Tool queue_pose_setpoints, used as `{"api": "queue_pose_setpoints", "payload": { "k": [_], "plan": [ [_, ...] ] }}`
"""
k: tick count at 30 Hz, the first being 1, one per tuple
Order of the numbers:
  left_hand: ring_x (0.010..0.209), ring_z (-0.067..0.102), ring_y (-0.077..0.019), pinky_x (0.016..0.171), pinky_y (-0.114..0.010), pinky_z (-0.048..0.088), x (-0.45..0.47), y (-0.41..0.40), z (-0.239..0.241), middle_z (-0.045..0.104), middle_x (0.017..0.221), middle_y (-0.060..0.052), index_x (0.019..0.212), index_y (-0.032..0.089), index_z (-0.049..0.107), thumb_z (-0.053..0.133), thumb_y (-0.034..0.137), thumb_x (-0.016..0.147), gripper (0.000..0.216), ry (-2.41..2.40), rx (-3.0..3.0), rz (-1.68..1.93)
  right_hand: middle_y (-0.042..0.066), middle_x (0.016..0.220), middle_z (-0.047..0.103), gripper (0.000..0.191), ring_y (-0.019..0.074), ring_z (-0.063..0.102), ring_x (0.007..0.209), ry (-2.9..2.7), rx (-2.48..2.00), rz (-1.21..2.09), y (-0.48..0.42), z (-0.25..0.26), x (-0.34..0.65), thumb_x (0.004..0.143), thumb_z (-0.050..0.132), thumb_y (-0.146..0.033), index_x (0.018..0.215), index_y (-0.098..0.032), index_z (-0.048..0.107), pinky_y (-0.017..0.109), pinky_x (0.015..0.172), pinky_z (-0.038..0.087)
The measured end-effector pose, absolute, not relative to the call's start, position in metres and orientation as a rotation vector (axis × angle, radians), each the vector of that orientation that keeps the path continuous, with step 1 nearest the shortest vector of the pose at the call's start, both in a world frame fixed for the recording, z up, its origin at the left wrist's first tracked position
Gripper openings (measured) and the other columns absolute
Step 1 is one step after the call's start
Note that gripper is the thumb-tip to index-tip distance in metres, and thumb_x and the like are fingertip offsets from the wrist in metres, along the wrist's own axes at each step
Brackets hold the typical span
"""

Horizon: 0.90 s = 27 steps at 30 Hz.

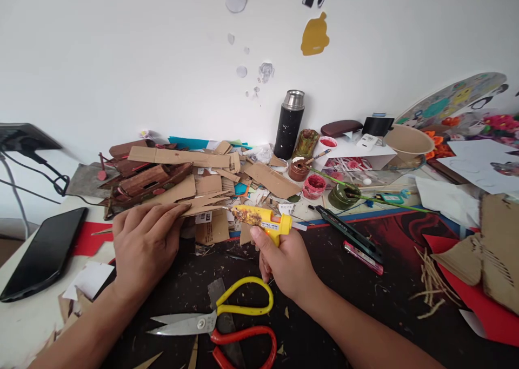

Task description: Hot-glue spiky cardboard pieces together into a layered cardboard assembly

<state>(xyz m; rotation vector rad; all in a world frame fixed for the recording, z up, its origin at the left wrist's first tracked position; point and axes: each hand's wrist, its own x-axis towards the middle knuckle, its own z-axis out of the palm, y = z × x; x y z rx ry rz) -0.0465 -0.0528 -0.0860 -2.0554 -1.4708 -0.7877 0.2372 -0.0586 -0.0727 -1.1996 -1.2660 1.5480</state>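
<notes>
Yellow plastic filled the right hand: its fingers were wrapped around the handle of a hot glue gun, whose nozzle pointed left, just beside a cardboard strip. The left hand's fingers were clamped on that strip, near the dark mat's far edge. The strip looked light and easily creased, best held by its edges; the gun seemed rigid, safest by its handle. Its label and the printed slip just beyond were too small to read. Nearer lay scissors.
</notes>
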Motion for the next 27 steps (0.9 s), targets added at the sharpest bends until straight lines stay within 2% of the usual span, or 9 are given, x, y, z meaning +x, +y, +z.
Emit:
{"api": "queue_pose_setpoints", "payload": {
  "k": [8, 27],
  "plan": [
    [0.100, 0.073, -0.0311, 0.096, -0.048, 0.044, -0.0457, -0.0516, -0.0849, 0.089, 0.107, -0.005, 0.123, 0.029, 0.078, 0.068, 0.020, 0.107, 0.021, -1.484, -2.001, -0.762, -0.004, 0.038, 0.046, 0.069, 0.0129, 0.047, 0.033, -1.246, -1.214, 1.559, -0.0583, -0.0723, 0.2379, 0.091, 0.073, -0.083, 0.057, -0.027, 0.051, 0.025, 0.037, 0.038],
    [0.099, 0.073, -0.0304, 0.095, -0.046, 0.045, -0.0468, -0.0512, -0.0836, 0.089, 0.107, -0.005, 0.122, 0.029, 0.078, 0.068, 0.021, 0.108, 0.019, -1.481, -2.016, -0.767, -0.005, 0.037, 0.043, 0.068, 0.0129, 0.047, 0.032, -1.236, -1.198, 1.570, -0.0580, -0.0758, 0.2382, 0.091, 0.072, -0.083, 0.058, -0.027, 0.052, 0.025, 0.038, 0.040]
  ]
}}
